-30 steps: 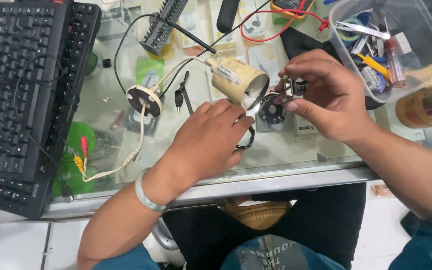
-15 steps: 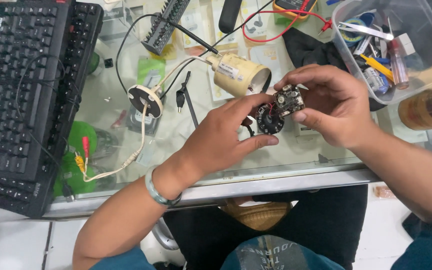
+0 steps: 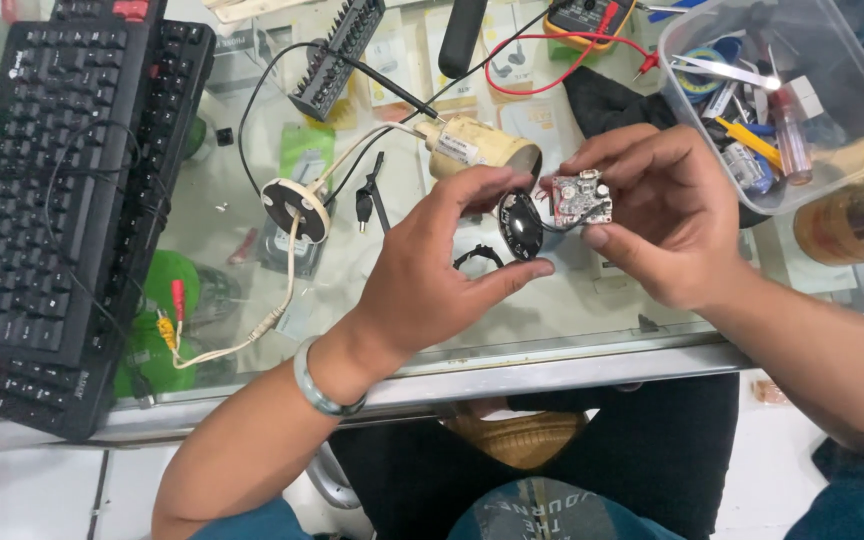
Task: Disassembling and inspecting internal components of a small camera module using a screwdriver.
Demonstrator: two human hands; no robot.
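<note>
Single head view, looking steeply down from above onto glass desk (image 3: 252, 215); close range, both hands mid-frame, keyboard (image 3: 52, 190) at left edge, lap below.

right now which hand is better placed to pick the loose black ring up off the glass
Left, probably. The left hand hangs almost directly over the black ring on the glass table, though it pinches the round black part. The right hand sits farther off, gripping the small circuit board.
</note>
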